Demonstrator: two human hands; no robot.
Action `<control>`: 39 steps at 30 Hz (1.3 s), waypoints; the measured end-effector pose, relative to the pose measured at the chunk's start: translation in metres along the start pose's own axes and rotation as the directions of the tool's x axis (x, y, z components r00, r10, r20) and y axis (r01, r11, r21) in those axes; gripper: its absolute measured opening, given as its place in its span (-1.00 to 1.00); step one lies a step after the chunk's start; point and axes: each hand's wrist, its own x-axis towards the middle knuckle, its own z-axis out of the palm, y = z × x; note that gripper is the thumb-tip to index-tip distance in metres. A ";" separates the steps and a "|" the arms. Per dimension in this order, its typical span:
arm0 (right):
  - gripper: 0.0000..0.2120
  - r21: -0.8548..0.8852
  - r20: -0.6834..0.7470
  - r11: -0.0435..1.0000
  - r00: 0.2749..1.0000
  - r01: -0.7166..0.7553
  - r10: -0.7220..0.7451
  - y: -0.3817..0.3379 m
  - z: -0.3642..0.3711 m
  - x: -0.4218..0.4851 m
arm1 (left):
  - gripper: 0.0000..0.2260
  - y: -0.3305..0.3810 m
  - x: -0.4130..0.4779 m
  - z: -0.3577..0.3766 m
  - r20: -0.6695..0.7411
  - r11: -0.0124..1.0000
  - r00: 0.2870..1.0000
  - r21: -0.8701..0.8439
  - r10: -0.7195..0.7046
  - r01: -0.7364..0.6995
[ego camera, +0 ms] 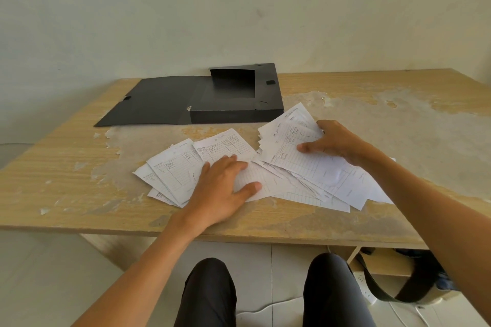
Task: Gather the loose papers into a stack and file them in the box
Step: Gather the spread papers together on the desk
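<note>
Several loose white ruled papers [183,164] with handwriting lie fanned across the middle of a worn wooden table [66,162]. My left hand [220,188] lies flat, fingers spread, on the papers at the left of the fan. My right hand [334,145] rests on the right bunch of papers [287,138], thumb on top and fingers curled over its far edge. A black file box [228,111] lies open behind the papers, its lid flap [148,101] spread flat to the left.
The table top has peeling, patchy veneer. The wall stands right behind the box. Below the near table edge are my knees, a tiled floor, a black strap [385,289] and white cables at the lower right.
</note>
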 end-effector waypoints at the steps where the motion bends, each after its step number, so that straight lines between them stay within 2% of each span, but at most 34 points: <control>1: -0.54 -0.003 0.001 1.000 1.000 0.003 -0.003 0.000 0.000 0.000 | -0.45 0.001 0.000 0.001 0.023 0.999 0.999 -0.030 0.023 -0.023; 5: -0.51 0.004 0.005 1.000 1.000 0.023 -0.023 0.004 0.002 0.001 | -0.45 0.012 0.003 0.002 0.085 0.992 0.991 -0.077 0.103 -0.096; 8: -0.53 0.027 0.005 0.999 0.999 0.042 -0.042 0.005 0.000 -0.002 | -0.42 0.021 0.004 0.001 0.128 0.985 0.985 -0.145 0.111 -0.092; 11: -0.56 0.042 0.012 0.998 0.999 0.050 -0.051 0.006 -0.002 -0.004 | -0.33 0.027 0.002 -0.001 0.065 0.981 0.996 -0.186 0.069 -0.056; 13: -0.60 -0.077 -0.021 0.996 0.999 0.043 -0.045 0.011 -0.002 -0.004 | -0.15 0.020 0.002 -0.006 -0.006 0.998 1.000 -0.054 -0.012 0.012; 15: -0.59 -0.290 -0.086 0.957 0.995 0.024 -0.052 0.016 -0.002 -0.002 | 0.02 0.007 0.001 -0.012 -0.026 0.992 0.994 0.078 -0.102 0.104; 17: -0.54 -0.405 -0.125 0.914 0.989 0.021 -0.078 0.018 0.000 0.000 | 0.01 0.000 -0.003 -0.015 -0.002 0.987 0.990 0.067 -0.144 0.144; 21: -0.46 -0.456 -0.110 0.887 0.984 0.078 -0.143 0.013 0.016 0.003 | -0.15 0.006 -0.006 -0.007 -0.007 0.997 0.998 -0.054 -0.061 0.060; 25: -0.50 -0.430 -0.093 0.895 0.980 0.119 -0.175 0.007 0.025 0.002 | -0.18 0.010 -0.001 0.001 0.010 0.985 1.000 -0.174 -0.017 0.019; 31: -0.58 -0.310 -0.019 0.936 0.984 0.165 -0.179 0.001 0.021 -0.004 | 0.04 0.012 0.005 0.006 0.006 0.944 1.000 -0.329 0.011 -0.008; 36: -0.36 -0.289 -0.048 0.954 0.994 0.080 -0.098 0.003 0.020 -0.006 | 0.01 0.008 0.004 0.008 0.014 0.944 1.000 -0.331 0.013 -0.008; 39: -0.40 -0.274 -0.008 0.960 0.998 0.063 -0.068 0.002 0.019 -0.005 | -0.04 0.008 0.004 0.007 0.033 0.960 0.999 -0.279 -0.008 0.017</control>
